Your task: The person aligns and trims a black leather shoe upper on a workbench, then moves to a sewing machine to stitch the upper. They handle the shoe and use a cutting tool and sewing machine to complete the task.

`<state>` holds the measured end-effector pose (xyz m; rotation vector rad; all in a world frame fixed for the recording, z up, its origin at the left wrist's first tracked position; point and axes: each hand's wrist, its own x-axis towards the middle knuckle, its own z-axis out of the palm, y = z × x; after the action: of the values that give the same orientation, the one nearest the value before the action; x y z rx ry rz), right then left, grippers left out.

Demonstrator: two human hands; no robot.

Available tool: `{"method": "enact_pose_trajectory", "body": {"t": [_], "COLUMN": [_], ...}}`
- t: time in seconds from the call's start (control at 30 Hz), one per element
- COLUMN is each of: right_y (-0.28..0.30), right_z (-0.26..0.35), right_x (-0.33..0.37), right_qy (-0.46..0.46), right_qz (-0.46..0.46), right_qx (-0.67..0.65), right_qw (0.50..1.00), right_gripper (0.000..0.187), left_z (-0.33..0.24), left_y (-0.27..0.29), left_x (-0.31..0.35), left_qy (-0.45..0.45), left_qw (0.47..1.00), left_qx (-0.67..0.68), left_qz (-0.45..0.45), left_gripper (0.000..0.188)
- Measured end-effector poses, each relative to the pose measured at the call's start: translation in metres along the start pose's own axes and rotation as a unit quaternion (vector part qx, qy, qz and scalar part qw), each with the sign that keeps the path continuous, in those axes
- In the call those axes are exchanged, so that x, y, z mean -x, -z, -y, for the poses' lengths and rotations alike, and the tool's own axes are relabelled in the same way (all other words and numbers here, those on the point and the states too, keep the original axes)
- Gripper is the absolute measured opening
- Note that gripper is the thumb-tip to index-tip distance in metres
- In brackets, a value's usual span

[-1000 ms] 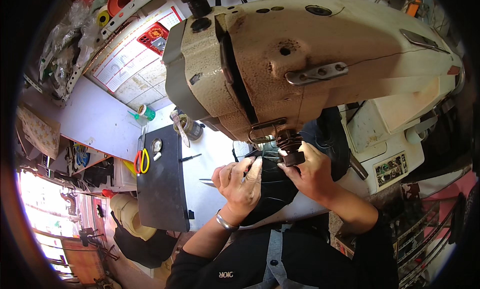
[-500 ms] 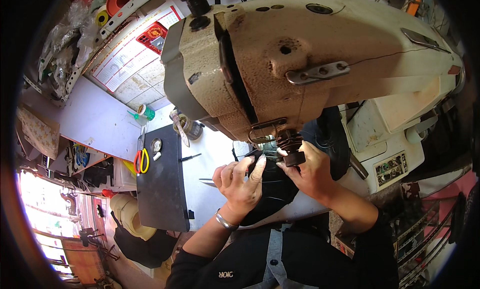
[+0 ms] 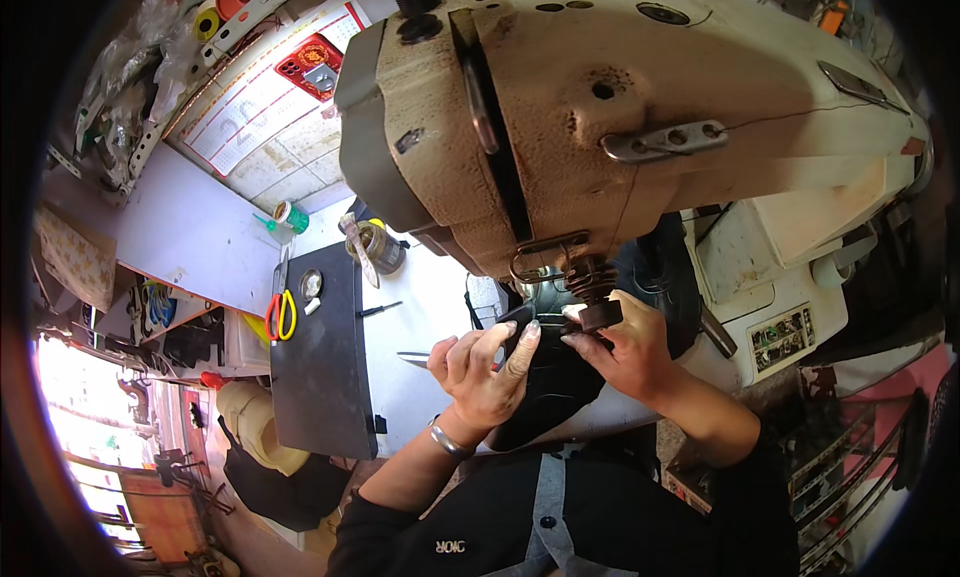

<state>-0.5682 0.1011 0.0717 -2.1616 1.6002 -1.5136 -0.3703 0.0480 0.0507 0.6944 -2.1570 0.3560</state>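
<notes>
A large beige sewing machine [image 3: 560,87] fills the upper middle, its head hanging over my hands. Beneath it lies black material [image 3: 555,397], perhaps leather or cloth, spread on the white table. My left hand [image 3: 482,372], with a silver bangle at the wrist, pinches an edge of this material between thumb and fingers, left of the needle area. On the other side my right hand [image 3: 635,349] is closed at the work, its fingertips partly behind the machine's dark tension knob [image 3: 600,315]. The needle and what the right fingertips hold are hidden.
Left of the hands is a black board [image 3: 320,377] with yellow-and-red scissors [image 3: 283,315] and a small round dish [image 3: 312,284]. A jar with a brush [image 3: 375,247] stands behind. Thin pointed tools lie on the white table [image 3: 405,407].
The view has shifted slightly, so the machine sits a little further right. My left fingertips have moved slightly down and right, still on the black material; my right hand has barely moved.
</notes>
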Motion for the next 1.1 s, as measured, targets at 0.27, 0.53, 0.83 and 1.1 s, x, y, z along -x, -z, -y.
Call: {"method": "enact_pose_trajectory", "body": {"t": [0.27,0.53,0.83,1.1], "right_y": [0.003,0.0,-0.003,-0.005], "right_z": [0.001,-0.001,0.0,-0.008], "right_x": [0.006,0.006,0.004,0.027], "right_qy": [-0.053,-0.096,-0.24,-0.276], "right_qz": [0.032,0.034,0.081,-0.108], "right_qx": [-0.074,-0.184,-0.37,-0.332], "right_qw": [0.995,0.978,0.894,0.895], "right_gripper": [0.03,0.027,0.025,0.028], "left_z": [-0.003,-0.003,-0.003,-0.005], "left_y": [0.0,0.0,-0.004,-0.002], "left_x": [0.003,0.007,0.008,-0.003], "left_qy": [0.012,0.013,0.08,0.085], "left_qw": [1.0,1.0,0.988,0.982], "left_qx": [0.004,0.025,0.131,0.167], "left_qz": [0.007,0.01,0.005,-0.035], "left_gripper": [0.037,0.034,0.029,0.023]}}
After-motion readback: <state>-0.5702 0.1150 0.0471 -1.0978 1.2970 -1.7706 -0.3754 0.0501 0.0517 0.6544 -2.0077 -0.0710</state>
